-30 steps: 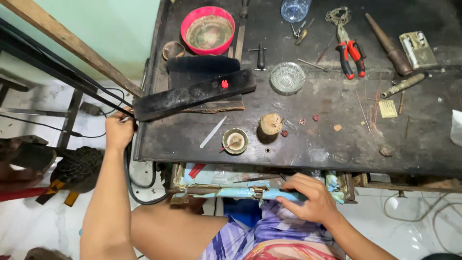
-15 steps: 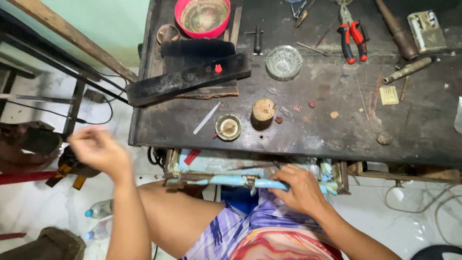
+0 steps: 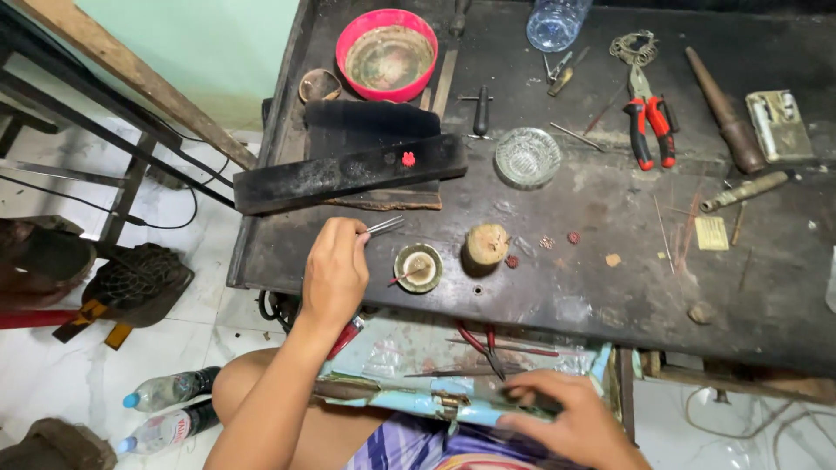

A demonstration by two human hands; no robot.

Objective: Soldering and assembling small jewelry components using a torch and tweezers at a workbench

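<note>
- Head view: the left hand is closed in a pinch on a pair of thin silver metal tweezers, held over the front left part of the dark, stained metal workbench.
- The tweezers' long axis runs from the fingers up and to the right; the tips point right and slightly away from the person, toward the long black rectangular bar that lies slantwise across the bench.
- Just right of the tweezer hand stands a small round brass-rimmed dish with pale paste, a thin red stick resting in it; it is near the tips but not touching them.
- Beside that dish sits a short round wooden stump, with small reddish beads scattered a little further right.
- The right hand lies low in the frame, its fingers bent over the front edge of a pale blue open drawer under the bench; whether it truly clasps the edge or only rests on it I cannot tell.
- Inside the drawer lie red-handled thin pliers.
- Further back on the bench: a pink round plastic bowl, a clear cut-glass dish, and red-and-black handled cutters.
- On the white floor at left lie two clear plastic bottles.
</note>
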